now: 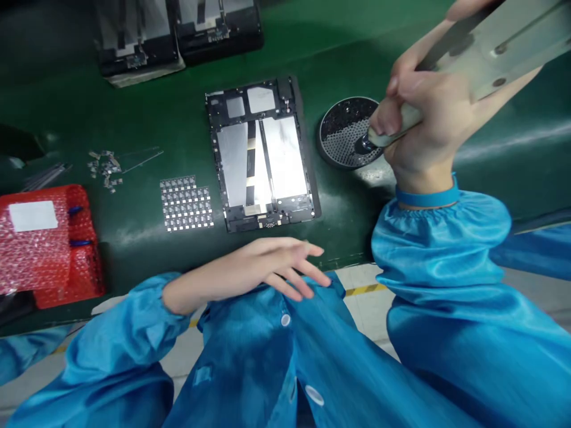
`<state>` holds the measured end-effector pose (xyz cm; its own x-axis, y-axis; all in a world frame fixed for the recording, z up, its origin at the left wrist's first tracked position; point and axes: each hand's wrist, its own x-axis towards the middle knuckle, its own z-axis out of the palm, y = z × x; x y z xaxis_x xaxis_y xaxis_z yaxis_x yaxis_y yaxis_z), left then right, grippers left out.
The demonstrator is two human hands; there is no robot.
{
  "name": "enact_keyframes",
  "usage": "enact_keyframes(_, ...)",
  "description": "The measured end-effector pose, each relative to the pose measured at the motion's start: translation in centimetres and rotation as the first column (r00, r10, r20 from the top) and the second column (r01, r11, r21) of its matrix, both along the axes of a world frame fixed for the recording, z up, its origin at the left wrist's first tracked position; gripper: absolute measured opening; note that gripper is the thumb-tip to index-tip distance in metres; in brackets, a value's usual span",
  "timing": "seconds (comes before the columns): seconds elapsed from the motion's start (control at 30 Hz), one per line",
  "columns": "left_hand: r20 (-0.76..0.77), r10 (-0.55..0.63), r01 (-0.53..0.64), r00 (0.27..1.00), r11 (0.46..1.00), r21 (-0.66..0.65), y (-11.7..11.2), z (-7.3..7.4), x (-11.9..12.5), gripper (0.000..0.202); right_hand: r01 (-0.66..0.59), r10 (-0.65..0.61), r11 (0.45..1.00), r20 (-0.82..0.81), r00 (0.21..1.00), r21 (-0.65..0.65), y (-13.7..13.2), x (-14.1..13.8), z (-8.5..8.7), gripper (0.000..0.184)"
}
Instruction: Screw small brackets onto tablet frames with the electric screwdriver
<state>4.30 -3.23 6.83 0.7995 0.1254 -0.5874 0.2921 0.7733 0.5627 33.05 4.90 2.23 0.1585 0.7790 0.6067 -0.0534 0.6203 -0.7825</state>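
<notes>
My right hand (428,119) grips the screwdriver (482,53), tip over the screw dish (345,134); left hand (267,267) spread, empty, below the tablet frame (263,154). I judge a careless tilt could scatter screws.

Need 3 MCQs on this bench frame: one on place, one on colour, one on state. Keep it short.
1. Where does the round screw dish sit relative to the opened tablet?
A. to its right
B. to its left
C. on top of it

2. What colour is the bubble-wrap pack?
A. yellow
B. red
C. white

3. What is the left hand doing?
A. gripping the tablet
B. pinching a screw
C. open, holding nothing

Key:
1 A, the dish lies on the green mat right of the tablet.
2 B, the pack at the left edge is red.
3 C, its fingers are spread above the blue coat, while the right hand is closed on the driver.
</notes>
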Motion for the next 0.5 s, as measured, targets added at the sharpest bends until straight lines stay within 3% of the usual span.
enact_keyframes(0.03, -0.010, -0.074, 0.075, 0.997, 0.980, 0.182, 1.1, 0.9, -1.2, 0.054, 0.001, -0.001, 1.000, -0.006, 1.000, 0.002, 0.1, 0.0, 0.0, 0.047)
enact_keyframes(0.07, -0.068, -0.079, 0.099, 0.995, 0.917, 0.386, 2.3, 1.8, -2.5, 0.041, 0.005, -0.005, 1.000, -0.011, 1.000, 0.004, 0.1, 0.1, -0.1, 0.048)
enact_keyframes(0.1, -0.156, 0.004, 0.089, 0.988, 0.805, 0.587, 3.6, 2.6, -4.1, 0.029, 0.008, -0.008, 1.000, -0.014, 1.000, 0.003, 0.1, 0.1, 0.0, 0.049)
enact_keyframes(0.17, -0.284, 0.321, 0.101, 0.903, 0.484, 0.869, 6.2, 3.6, -7.5, 0.023, 0.010, -0.010, 1.000, -0.004, 1.000, -0.008, 0.1, 0.2, 0.0, 0.050)
enact_keyframes(0.2, -0.309, 0.450, 0.151, 0.838, 0.352, 0.924, 7.6, 3.6, -9.2, 0.028, 0.007, -0.006, 1.000, 0.006, 1.000, -0.016, 0.1, 0.2, 0.1, 0.049)
enact_keyframes(0.23, -0.326, 0.525, 0.209, 0.787, 0.269, 0.940, 8.8, 3.3, -10.9, 0.035, 0.004, -0.004, 1.000, 0.017, 1.000, -0.023, 0.0, 0.2, 0.1, 0.048)
enact_keyframes(0.27, -0.353, 0.550, 0.264, 0.757, 0.237, 0.935, 10.0, 2.7, -12.5, 0.041, 0.001, -0.001, 1.000, 0.029, 1.000, -0.028, 0.0, 0.3, 0.1, 0.047)
enact_keyframes(0.37, -0.472, 0.451, 0.391, 0.758, 0.265, 0.881, 12.5, 0.1, -15.8, 0.061, -0.004, 0.006, 0.999, 0.052, 0.999, -0.038, -0.2, 0.4, -0.2, 0.055)
enact_keyframes(0.5, -0.514, 0.337, 0.461, 0.789, 0.228, 0.857, 13.4, -2.1, -16.3, 0.083, 0.021, -0.018, 0.997, 0.042, 0.999, -0.076, -0.2, 0.9, -0.8, 0.069)
